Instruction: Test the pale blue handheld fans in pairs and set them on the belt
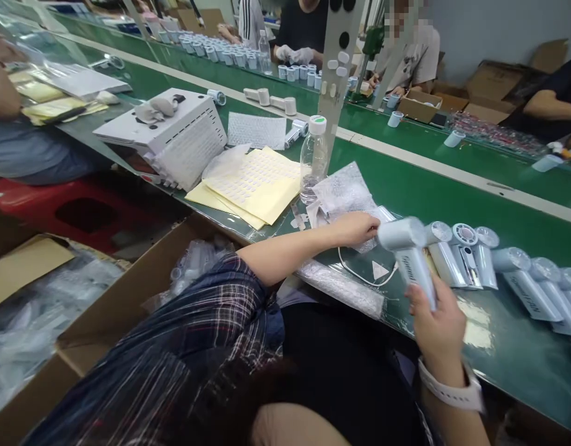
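Observation:
My right hand (pixel 438 319), with a pale watch band on its wrist, is closed around the handle of a light blue handheld fan (pixel 401 235). The fan is tilted, its round head up and to the left, dark lettering along its handle. Just left of the fan head is my left hand (pixel 357 229), its fingers pinched together; what they hold, if anything, I cannot make out. Under that hand lies clear bubble wrap (pixel 345 189), and a white cable (pixel 364 282) curves over the table below. Several similar fans (pixel 529 288) lie in a row to the right.
A water bottle (pixel 313 161) stands by a metal post (pixel 336 80). Yellow sticker sheets (pixel 262 186) and a white box (pixel 174 130) lie to the left. Below the table edge are open cartons (pixel 122 303) with plastic-wrapped items. Several people work across the green line (pixel 420 167).

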Available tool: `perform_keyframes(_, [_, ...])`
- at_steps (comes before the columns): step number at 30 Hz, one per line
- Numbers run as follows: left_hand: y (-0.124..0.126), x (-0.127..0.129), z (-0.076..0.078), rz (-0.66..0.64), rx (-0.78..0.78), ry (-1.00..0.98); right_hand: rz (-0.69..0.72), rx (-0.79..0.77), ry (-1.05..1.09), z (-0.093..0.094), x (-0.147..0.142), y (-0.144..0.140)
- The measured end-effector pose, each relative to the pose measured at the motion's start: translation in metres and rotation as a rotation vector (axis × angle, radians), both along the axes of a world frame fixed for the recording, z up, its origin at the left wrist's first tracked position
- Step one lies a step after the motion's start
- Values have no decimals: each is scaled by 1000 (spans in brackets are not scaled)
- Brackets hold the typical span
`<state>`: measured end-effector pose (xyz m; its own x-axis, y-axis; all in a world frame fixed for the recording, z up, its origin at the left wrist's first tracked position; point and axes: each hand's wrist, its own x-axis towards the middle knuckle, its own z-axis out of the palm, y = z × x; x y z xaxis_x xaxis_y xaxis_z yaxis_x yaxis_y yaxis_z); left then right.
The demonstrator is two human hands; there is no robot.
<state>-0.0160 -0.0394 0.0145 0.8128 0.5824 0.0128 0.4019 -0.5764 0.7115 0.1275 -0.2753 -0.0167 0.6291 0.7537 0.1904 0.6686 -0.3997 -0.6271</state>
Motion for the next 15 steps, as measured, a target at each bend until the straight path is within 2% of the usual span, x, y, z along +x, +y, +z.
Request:
perform_keyframes(2, [6,-2,-10,26,-78,-37,78,18,11,-7,-16,30])
perform_keyframes(5, [20,-12,-17,123,-202,-108,148,-61,-17,-16,-20,59])
perform_keyframes(7, [26,-16,-16,197,-261,-134,169,-110,-40,-20,-18,67])
perform_keyframes(10, [26,-18,-4,253,-263,-206,164,-138,-100,-19,-16,67])
perform_keyframes(12, [16,-21,10,193,-95,-211,157,-166,-188,-14,-16,61])
perform_keyframes(13, [8,-22,17,114,57,-173,166,-184,-256,-11,-15,58])
perform_keyframes(15, [-13,-25,29,-126,418,-46,193,-189,-385,-3,-11,49])
